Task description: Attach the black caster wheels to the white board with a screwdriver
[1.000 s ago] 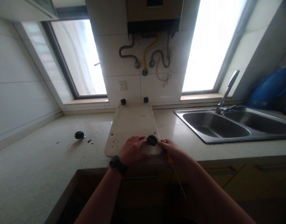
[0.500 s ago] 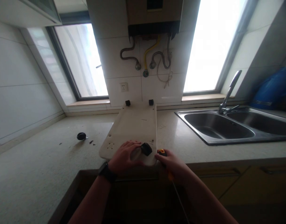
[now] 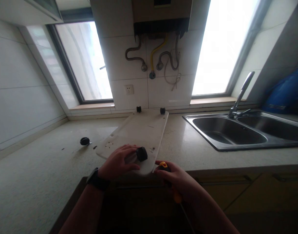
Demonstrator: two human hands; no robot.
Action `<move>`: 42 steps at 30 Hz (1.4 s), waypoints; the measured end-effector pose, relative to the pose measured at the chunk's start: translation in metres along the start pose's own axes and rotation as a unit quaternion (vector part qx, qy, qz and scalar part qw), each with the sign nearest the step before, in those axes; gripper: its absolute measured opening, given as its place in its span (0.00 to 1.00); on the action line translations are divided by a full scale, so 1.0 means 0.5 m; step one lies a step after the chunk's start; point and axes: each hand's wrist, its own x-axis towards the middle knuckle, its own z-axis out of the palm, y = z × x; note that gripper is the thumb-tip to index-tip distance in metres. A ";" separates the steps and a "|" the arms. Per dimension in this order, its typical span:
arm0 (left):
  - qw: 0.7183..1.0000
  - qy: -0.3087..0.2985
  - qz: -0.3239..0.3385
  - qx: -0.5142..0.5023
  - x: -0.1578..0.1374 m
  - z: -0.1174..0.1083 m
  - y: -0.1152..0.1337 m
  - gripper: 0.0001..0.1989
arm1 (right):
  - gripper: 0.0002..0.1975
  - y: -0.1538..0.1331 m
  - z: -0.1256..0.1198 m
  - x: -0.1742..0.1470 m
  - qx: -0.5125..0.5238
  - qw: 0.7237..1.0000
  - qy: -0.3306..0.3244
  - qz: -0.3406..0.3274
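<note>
A pale, flat panel (image 3: 136, 130) with rounded corners lies slantwise on the countertop, its near end at the front edge. Two black caster wheels (image 3: 162, 111) stand up at its far end, and one black caster (image 3: 141, 153) at its near end. Holes show in the panel's near left corner. My left hand (image 3: 117, 162) lies on the near end, thumb and fingers apart beside the near caster. In my right hand (image 3: 174, 174) is a screwdriver (image 3: 177, 197) with a black and yellow-orange handle, shaft pointing down. That hand's fingertips are at the panel's near right edge.
A loose black caster (image 3: 85, 141) and small dark bits (image 3: 94, 147) lie on the countertop (image 3: 42, 172) to the left. A double steel sink (image 3: 227, 130) with a faucet (image 3: 241, 94) is at the right. Pipes (image 3: 152, 58) and a socket (image 3: 129, 89) are on the back wall.
The panel has turned, its near end swinging left and its far end shifting slightly right. My left hand has moved left with it, and my right hand has moved slightly left.
</note>
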 end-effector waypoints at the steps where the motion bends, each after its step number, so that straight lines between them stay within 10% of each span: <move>1: 1.000 0.000 0.004 -0.002 0.002 -0.003 0.000 0.32 | 0.31 0.001 -0.002 0.001 0.001 1.000 -0.003 -0.004; 23: 0.990 0.057 -0.052 0.122 0.008 -0.002 0.002 0.26 | 0.19 -0.047 -0.058 0.019 0.049 0.994 0.096 -0.025; 32: 0.977 0.140 -0.079 0.140 -0.010 0.026 0.015 0.20 | 0.10 -0.095 -0.188 0.164 0.183 0.963 0.194 -0.043; 42: 0.951 0.242 -0.147 0.124 -0.069 0.138 0.100 0.34 | 0.15 -0.122 -0.198 0.332 0.279 0.939 0.202 0.010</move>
